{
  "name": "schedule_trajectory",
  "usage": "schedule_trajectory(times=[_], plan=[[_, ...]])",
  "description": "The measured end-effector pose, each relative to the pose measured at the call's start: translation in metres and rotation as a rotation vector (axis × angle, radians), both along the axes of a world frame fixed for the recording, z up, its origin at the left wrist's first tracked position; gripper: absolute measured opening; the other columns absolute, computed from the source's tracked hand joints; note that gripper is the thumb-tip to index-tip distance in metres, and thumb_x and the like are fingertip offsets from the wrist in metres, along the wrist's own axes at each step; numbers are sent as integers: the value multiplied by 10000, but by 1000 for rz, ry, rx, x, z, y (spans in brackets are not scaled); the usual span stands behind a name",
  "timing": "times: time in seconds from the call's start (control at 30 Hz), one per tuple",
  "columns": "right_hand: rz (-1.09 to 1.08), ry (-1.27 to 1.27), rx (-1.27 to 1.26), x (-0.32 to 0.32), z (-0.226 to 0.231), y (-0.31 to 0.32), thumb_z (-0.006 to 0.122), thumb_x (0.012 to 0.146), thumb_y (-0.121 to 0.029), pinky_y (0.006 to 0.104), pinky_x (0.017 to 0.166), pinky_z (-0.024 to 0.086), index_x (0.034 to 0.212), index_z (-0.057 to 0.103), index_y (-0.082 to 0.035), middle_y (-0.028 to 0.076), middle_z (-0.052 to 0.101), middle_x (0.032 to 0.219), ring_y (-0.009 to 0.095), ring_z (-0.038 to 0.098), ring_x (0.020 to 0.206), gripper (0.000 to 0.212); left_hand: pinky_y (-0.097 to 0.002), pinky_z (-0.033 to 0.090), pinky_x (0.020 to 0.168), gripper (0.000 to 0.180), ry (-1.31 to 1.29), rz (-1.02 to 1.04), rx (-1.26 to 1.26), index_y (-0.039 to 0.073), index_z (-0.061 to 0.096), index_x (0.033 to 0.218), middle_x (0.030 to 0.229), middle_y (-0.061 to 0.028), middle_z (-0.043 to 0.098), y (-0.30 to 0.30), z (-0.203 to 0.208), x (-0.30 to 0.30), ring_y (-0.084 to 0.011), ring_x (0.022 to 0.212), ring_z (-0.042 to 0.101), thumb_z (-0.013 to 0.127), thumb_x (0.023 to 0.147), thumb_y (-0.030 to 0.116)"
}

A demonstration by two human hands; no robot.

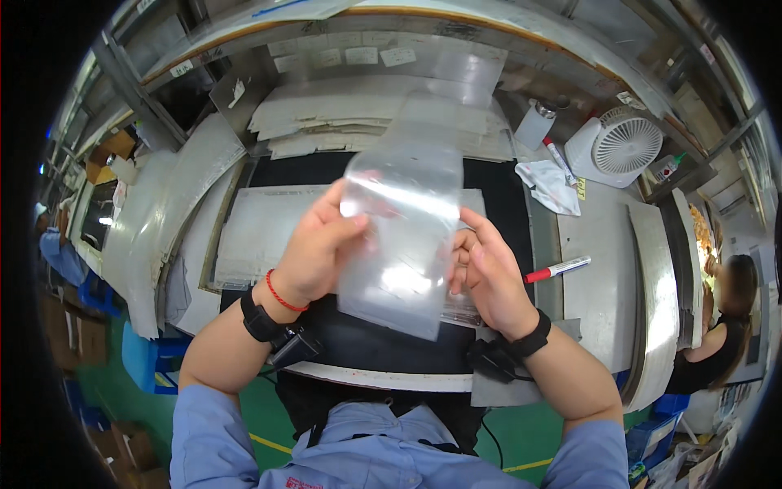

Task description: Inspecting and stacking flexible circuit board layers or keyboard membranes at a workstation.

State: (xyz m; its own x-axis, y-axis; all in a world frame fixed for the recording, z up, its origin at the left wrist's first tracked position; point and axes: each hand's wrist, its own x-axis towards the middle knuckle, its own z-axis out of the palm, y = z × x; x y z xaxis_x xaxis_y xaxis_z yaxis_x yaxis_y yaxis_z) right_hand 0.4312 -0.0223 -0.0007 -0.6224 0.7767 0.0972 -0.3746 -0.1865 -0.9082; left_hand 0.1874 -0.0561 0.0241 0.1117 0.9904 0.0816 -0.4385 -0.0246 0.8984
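bag (pixel 403 236): clear, up in front of me over the tabletop (pixel 595 269)
left hand (pixel 314 248): pinching its left edge
right hand (pixel 489 273): gripping right edge
tip: I'd keep both edges taut, no creases

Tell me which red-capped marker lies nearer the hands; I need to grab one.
The marker lying alone on the grey table just beyond the right hand; the other marker lies farther back, by the white cloth near the fan.
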Motion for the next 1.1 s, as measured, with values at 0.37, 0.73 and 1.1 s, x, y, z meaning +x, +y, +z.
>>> schedule_trajectory(times=[0.37,0.73,1.1], plan=[[71,234,-256,8,2,15,487,997,-256,288,686,566,1479,241,-19,158,529,1224,200,618,970,591,-223,517,719,522,19,-437,-217,-50,455,1326,1024,-103,655,12,19,-36,-115,835,647,639,858,94],[-289,27,205,5,13,8,578,871,75,323,923,503,1532,171,-29,119,225,1550,208,492,1222,783,-385,462,1007,879,-128,-444,-238,-38,301,1465,1370,-189,514,28,-7,-61,-238,1175,580,322,950,674],[-803,-364,773,4,12,3,648,843,-47,392,1002,436,1509,218,14,206,229,1505,304,416,1301,795,-284,502,860,431,322,-123,-159,78,437,1369,1302,-88,548,27,-8,-72,-134,1011,584,556,974,202]])
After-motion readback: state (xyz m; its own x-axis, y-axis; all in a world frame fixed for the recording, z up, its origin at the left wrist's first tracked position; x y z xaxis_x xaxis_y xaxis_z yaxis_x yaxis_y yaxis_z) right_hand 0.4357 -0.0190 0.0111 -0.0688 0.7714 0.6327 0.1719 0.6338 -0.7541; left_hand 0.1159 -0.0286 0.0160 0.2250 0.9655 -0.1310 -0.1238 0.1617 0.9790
